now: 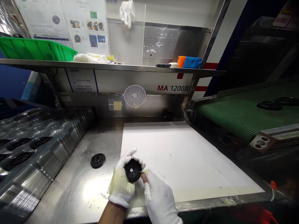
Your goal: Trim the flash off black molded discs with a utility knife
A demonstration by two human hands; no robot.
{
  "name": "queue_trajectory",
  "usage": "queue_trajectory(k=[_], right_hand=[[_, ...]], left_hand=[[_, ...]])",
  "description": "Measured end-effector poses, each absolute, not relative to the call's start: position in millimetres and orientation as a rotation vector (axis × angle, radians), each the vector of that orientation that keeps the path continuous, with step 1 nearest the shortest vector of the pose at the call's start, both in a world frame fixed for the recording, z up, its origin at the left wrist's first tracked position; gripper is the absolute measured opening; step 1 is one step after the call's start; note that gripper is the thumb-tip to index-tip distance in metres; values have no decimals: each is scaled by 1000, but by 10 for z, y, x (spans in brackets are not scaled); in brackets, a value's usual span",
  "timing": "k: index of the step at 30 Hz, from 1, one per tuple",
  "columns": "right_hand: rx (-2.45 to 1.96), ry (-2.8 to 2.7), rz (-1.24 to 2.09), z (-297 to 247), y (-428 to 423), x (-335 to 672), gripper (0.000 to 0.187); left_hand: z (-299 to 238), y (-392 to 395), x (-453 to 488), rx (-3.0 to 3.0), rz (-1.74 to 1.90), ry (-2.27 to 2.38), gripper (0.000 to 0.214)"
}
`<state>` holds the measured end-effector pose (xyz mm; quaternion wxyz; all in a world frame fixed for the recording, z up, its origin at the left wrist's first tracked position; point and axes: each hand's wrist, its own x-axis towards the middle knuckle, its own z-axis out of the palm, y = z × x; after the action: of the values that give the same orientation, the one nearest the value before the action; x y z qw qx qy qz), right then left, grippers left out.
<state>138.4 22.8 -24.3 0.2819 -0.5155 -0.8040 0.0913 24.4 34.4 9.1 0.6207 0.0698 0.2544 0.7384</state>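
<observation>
My left hand [122,180], in a white glove, is closed around a round black plastic part [132,170] with a small centre hole, holding it above the near edge of the steel bench. My right hand [158,196], also gloved, pinches a thin small tool at the part's right rim; the tool is too small to name. A second black round part [97,160] lies on the steel surface just left of my hands.
A white sheet [182,155] covers the bench's middle. Clear trays [35,149] holding several black parts are stacked on the left. A green conveyor belt [238,112] with black parts runs on the right. A small fan [135,95] and a shelf [105,66] stand behind.
</observation>
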Motion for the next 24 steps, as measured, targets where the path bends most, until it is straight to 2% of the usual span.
queue_trajectory(k=[5,8,11,14,24], right_hand=[[-1332,-2149,171,-308,141,1309,25],[-1308,-2154,150,-302,120,1281,24],[-1331,-2135,234,-267,158,1321,24],[-1375,-2121,294,-257,203,1383,23],[-1367,-2165,144,-321,111,1266,24]], left_hand=[[68,419,337,68,1820,564,15],[46,410,328,83,1885,634,23],[57,358,272,154,1732,666,33],[94,324,248,179,1637,618,33],[6,379,323,115,1936,715,26]])
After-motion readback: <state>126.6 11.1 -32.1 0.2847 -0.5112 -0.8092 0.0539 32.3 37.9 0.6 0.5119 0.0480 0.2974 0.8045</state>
